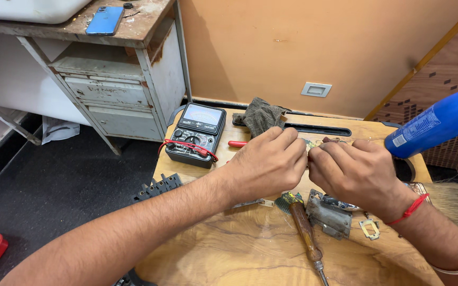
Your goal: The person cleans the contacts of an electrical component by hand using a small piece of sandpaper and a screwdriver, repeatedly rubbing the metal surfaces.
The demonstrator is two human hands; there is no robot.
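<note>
1. Broadly, a worn metal desk point(133, 79) with chipped white paint and two shut drawers stands at the upper left; on its rusty brown top lies a flat blue phone point(104, 20).
2. Below it, a low wooden table point(250, 249) with swirling tan grain carries the work.
3. At the right edge, a smooth blue plastic bottle point(441, 127) reaches in on a slant, with a white and pale label patch near its lower end.
4. Next, a black boxy meter point(197, 135) with a pale dial window sits on the table's far left corner, and a red lead point(189, 145) curves across its face.
5. Behind the hands, a crumpled grey-brown cloth point(261, 115) lies near the table's far edge.
6. The left hand point(266, 164) and the right hand point(359, 172) meet over the middle of the table, knuckles nearly touching.
7. Both hands' fingertips are pinched together on a small metal part point(314, 143), mostly hidden between them; its shape cannot be told.
8. On the near side, a screwdriver point(306, 233) with a worn brown wooden handle lies on the table, its metal shaft pointing toward the viewer.
9. Just beside it, a dull grey metal block point(328, 214) with scuffed faces rests under the right wrist.
10. A black ribbed plastic strip point(157, 188) hangs over the table's left edge.
11. Lastly, a small square metal bracket point(369, 229) lies near the block, and a thin red thread point(410, 209) circles the right wrist.
</note>
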